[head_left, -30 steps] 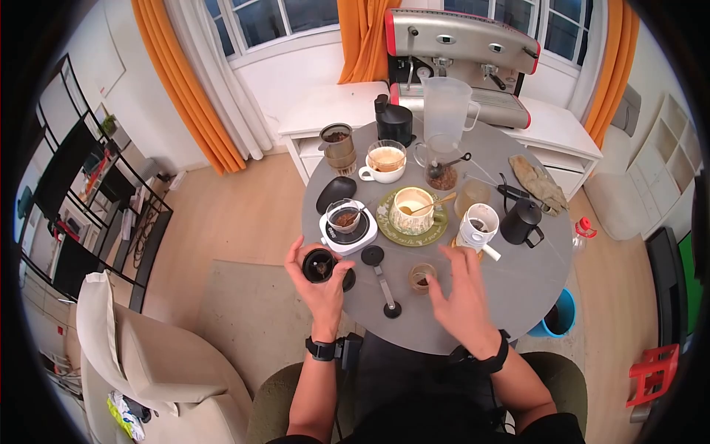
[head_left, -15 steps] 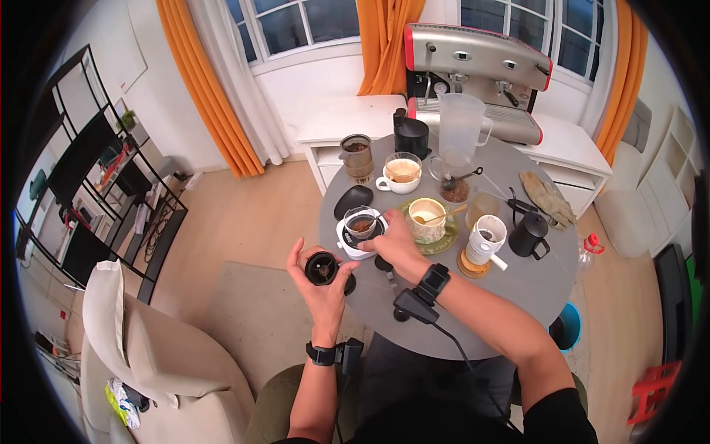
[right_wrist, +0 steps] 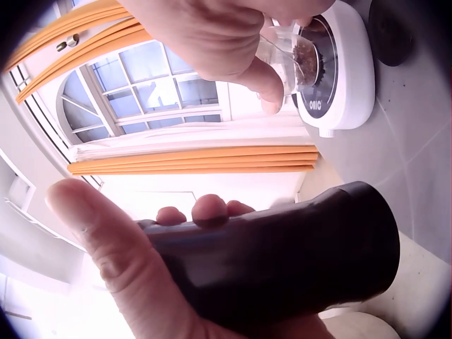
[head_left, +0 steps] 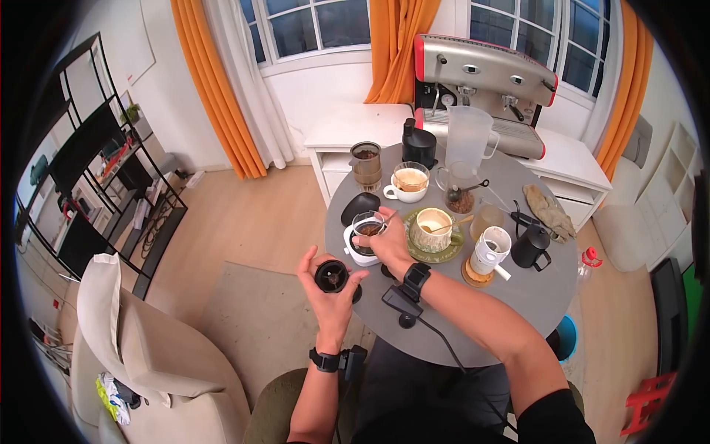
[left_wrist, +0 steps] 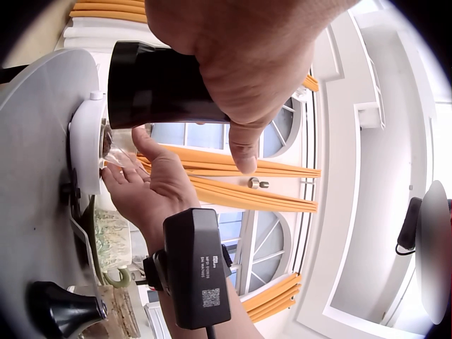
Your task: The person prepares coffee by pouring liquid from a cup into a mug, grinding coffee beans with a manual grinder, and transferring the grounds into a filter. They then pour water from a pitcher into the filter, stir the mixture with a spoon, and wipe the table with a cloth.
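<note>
My left hand [head_left: 328,305] grips a black cylindrical hand coffee grinder [head_left: 332,277], its open top facing up toward the head camera. The grinder's dark body [right_wrist: 282,258] fills the lower part of the right wrist view, with fingers and thumb around it. Across the table, my right hand [head_left: 390,243] has thumb and fingers around a small glass cup [head_left: 365,221] of brown coffee. A thin spoon handle leans inside the glass. This cup sits right at the white scale [right_wrist: 353,67]. Beneath the right forearm lies the grinder's crank handle, mostly hidden, its black knob [head_left: 407,320] showing.
Right of the scale, a patterned cup [head_left: 432,224] with a spoon stands on a green saucer [head_left: 416,253]. A black mouse-shaped item [head_left: 360,209], white cup [head_left: 408,194], white dripper [head_left: 492,244], black kettle [head_left: 531,247] and clear pitcher [head_left: 469,137] crowd the round table [head_left: 444,337].
My right hand has moved left from above the small glass jar at the table's front to the glass cup at the scale. The left hand keeps holding the grinder.
</note>
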Motion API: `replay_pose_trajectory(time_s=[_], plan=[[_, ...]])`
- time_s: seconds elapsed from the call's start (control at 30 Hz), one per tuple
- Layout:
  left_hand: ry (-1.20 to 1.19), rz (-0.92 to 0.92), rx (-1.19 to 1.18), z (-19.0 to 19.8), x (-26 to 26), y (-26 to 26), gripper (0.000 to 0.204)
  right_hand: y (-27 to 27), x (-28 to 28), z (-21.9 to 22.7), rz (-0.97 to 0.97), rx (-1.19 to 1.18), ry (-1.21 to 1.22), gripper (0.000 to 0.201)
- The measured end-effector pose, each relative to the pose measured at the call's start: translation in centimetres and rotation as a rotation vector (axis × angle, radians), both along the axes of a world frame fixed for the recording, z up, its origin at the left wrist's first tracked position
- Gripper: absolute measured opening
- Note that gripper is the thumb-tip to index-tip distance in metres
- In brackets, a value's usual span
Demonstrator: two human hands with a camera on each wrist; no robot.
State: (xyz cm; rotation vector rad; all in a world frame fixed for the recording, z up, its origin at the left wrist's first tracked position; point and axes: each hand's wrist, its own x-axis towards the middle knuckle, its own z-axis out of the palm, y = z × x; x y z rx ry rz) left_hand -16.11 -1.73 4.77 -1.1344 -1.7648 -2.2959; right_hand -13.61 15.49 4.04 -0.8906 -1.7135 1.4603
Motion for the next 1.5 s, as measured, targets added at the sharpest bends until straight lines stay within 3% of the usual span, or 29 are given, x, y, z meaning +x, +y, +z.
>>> replay_pose_trajectory(time_s=[0.47, 0.63, 0.77, 0.9, 1.1, 1.2, 1.3, 1.4, 1.5], plan=[[-0.010, -0.030, -0.002, -0.4, 0.0, 0.1, 0.092, 0.5, 0.1, 0.0, 0.085, 0.124, 0.065, 0.086], [0.030, -0.060, -0.045, -0.7, -0.2, 0.1, 0.084, 0.1, 4.6, 2.7, 0.270, 0.250, 0.143, 0.085], [0.028, -0.206, -0.104, 0.8, 0.7, 0.0, 0.089, -1.6, 10.2, 6.5, 0.482, -0.005, 0.141, 0.083], [0.078, -0.305, -0.170, 2.7, 2.3, 0.3, 0.087, -3.2, 13.8, 7.4, 0.536, -0.033, 0.146, 0.082], [0.078, -0.311, -0.176, 1.2, 3.6, 0.9, 0.077, -4.0, 16.1, 6.8, 0.518, -0.104, 0.215, 0.077], [0.108, -0.320, -0.177, 1.3, 4.1, 0.9, 0.077, -5.0, 16.4, 6.6, 0.480, -0.060, 0.279, 0.062], [0.152, -0.336, -0.190, 0.8, 4.4, 1.0, 0.079, -4.7, 17.0, 6.6, 0.437, -0.005, 0.179, 0.052], [0.220, -0.307, -0.200, 0.9, 4.8, 1.2, 0.079, -4.6, 17.4, 6.6, 0.386, -0.148, 0.214, 0.061], [0.279, -0.291, -0.202, 0.9, 5.1, 1.6, 0.078, -5.1, 17.6, 7.1, 0.332, -0.062, 0.145, 0.065]])
